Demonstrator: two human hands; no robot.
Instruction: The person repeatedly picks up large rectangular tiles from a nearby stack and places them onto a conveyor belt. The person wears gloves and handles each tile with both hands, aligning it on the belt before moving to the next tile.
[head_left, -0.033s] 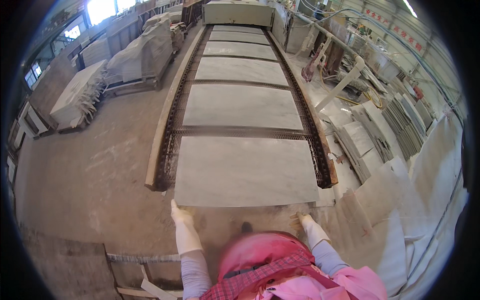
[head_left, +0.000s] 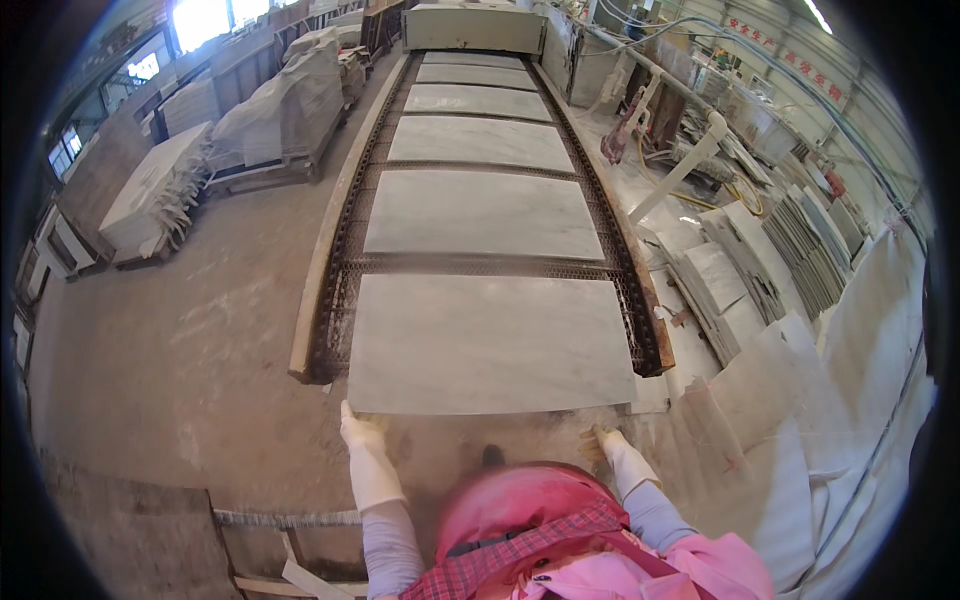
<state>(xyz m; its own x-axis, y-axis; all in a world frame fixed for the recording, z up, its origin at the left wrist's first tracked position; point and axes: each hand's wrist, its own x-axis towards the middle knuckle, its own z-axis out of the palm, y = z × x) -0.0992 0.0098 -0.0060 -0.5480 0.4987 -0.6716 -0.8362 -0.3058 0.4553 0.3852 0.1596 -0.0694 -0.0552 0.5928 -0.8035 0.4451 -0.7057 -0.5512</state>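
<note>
A pale grey-white stone slab (head_left: 490, 345) lies flat on the near end of a chain conveyor (head_left: 340, 300), its front edge overhanging. At the slab's near-left corner is my left hand (head_left: 362, 432), in a pale glove. Its thumb side meets the corner, and the other fingers are mostly hidden. My right hand (head_left: 606, 442), gloved too with browned fingers, is just below the front edge towards the right. Its fingers look apart and point left, and I see nothing in them. Whether it touches the slab's underside is unclear.
More slabs (head_left: 482, 215) lie in a row along the conveyor up to a pale box-shaped housing (head_left: 474, 28). Wrapped stacks (head_left: 270, 115) and a slab pile (head_left: 160, 190) stand left. To the right are leaning slabs (head_left: 805, 250), a pipe (head_left: 685, 170) and pale sheeting (head_left: 860, 350).
</note>
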